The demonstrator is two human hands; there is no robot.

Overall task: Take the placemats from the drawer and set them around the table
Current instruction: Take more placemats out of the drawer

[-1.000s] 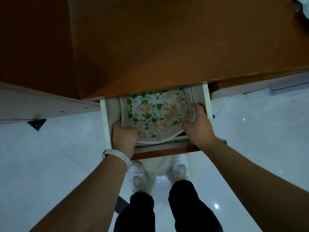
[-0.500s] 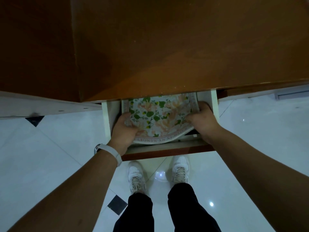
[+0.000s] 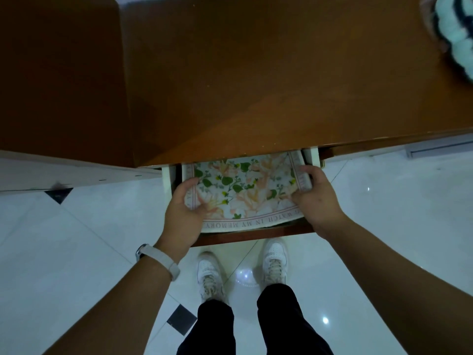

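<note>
Big brown wooden table (image 3: 256,73) fills the whole upper half of the frame, its front edge running across the middle, and below it the glossy white tiled floor (image 3: 76,252) takes the lower half, with small black diamond insets at the left and lower centre. Under the table edge, centre frame, the drawer (image 3: 167,180) stands pulled out, white side walls showing left and right and a dark red-brown front along its lower side. Inside it, the placemats (image 3: 245,190), floral print with green leaves and peach blooms, a lettered border curving along the lower edge, the far part tucked under the table. How many lie in the stack, can't tell. Left hand (image 3: 183,216) is clamped on the left edge, thumb on top of the print, fingers curled under. Right hand (image 3: 313,198) grips the right edge, fingers wrapped over the border strip, which bends upward. A white wristband (image 3: 160,261) sits on the left wrist. Bottom centre, two white sneakers (image 3: 211,275) and dark trouser legs. Upper right corner, a pale teal cushion-like thing (image 3: 453,29) at the table's edge, cropped
</note>
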